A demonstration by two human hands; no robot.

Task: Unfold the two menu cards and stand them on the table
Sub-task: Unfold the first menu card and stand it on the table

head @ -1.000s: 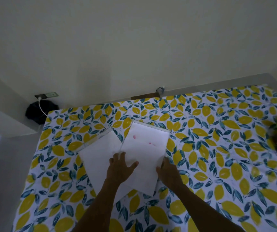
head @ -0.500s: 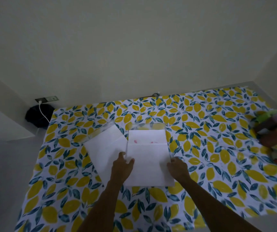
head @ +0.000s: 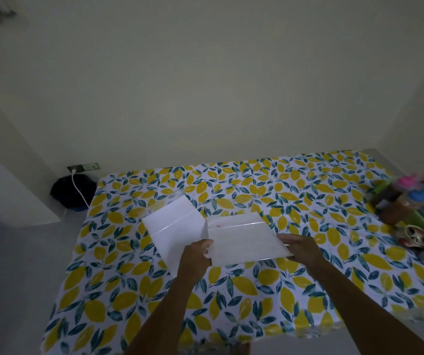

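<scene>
Two white menu cards in clear holders sit near the middle of the lemon-print table (head: pixel 269 285). The right menu card (head: pixel 244 240), with faint pink marks near its fold, is held at both side edges: my left hand (head: pixel 196 256) grips its left edge, my right hand (head: pixel 299 248) its right edge. Its near part is lifted off the cloth and a fold line runs across its far part. The left menu card (head: pixel 172 226) lies flat and folded, partly under my left hand.
A cluster of coloured bottles and containers (head: pixel 408 201) stands at the table's right edge. A dark bag (head: pixel 71 190) with a white cable and a wall socket (head: pixel 84 167) sits off the far left corner. The wall runs behind the table.
My hands went from pressing flat on the right card to gripping its two side edges. The card's near part has come up and its fold now shows. The view shifted left and back.
</scene>
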